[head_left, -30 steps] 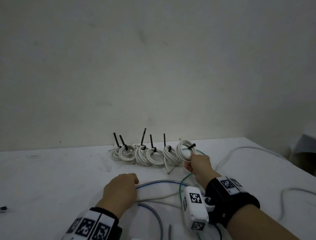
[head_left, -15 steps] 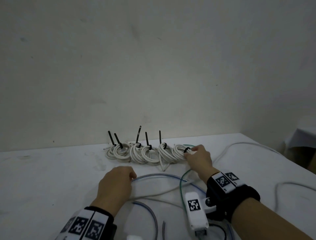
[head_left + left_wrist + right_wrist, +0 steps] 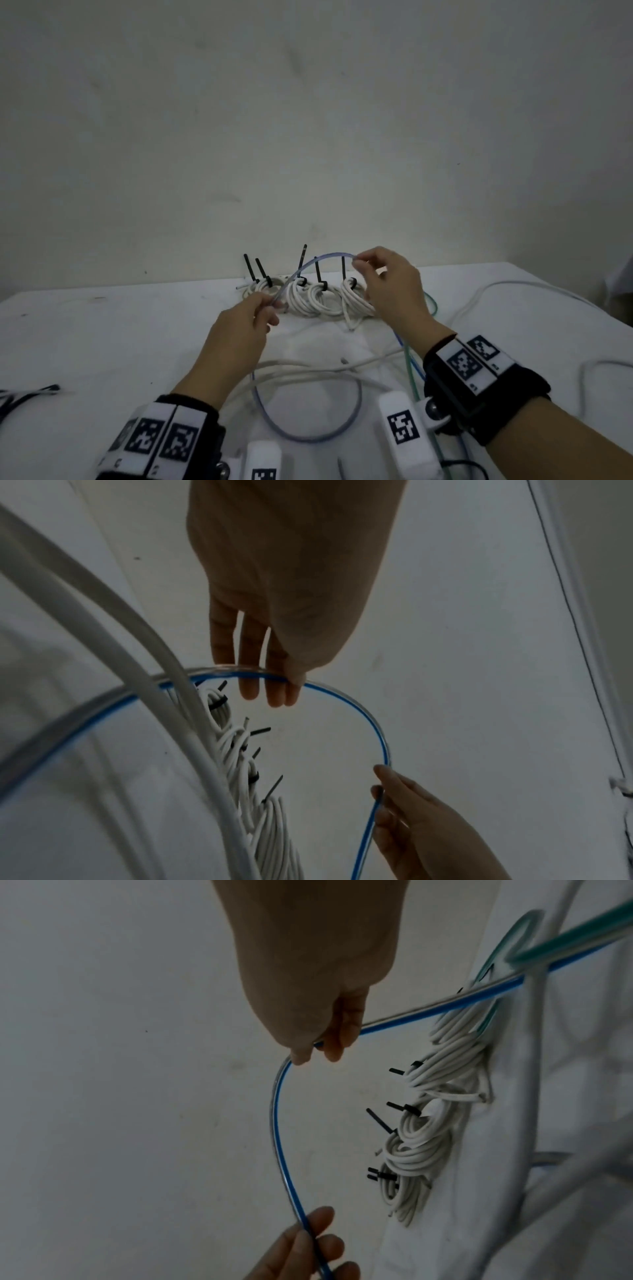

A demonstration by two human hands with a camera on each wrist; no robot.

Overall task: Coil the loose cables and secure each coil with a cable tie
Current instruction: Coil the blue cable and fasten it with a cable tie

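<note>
From my head, I see my left hand [image 3: 239,329] pinching the blue cable [image 3: 329,256] low and near me, while my right hand [image 3: 394,291] pinches the same cable higher and farther off, so the stretch between them rises in an arch from lower left to upper right, lifted above the white table [image 3: 102,335]. The rest of that cable drops from my left hand into a wide loop lying on the table close to my wrists, so I judge the slack to be gathered lies on the near side, closest to my left hand. Behind the arch, against the wall, sits the row of white coils [image 3: 318,298], each with a black tie [image 3: 317,274] standing up; a green cable [image 3: 409,370] and loose white cables [image 3: 325,366] trail across the table. From my left wrist, my left fingers [image 3: 253,685] are curled with the thumb over the blue cable, and the cable bends round and down to my right fingers [image 3: 390,780], which close on it. From my right wrist, my right thumb and fingers clamp the cable at the top of the bend, and it curves down to my left fingers [image 3: 308,1240], with the tied coils off to the right. The next turn, I judge, means bringing the two pinches together.
</note>
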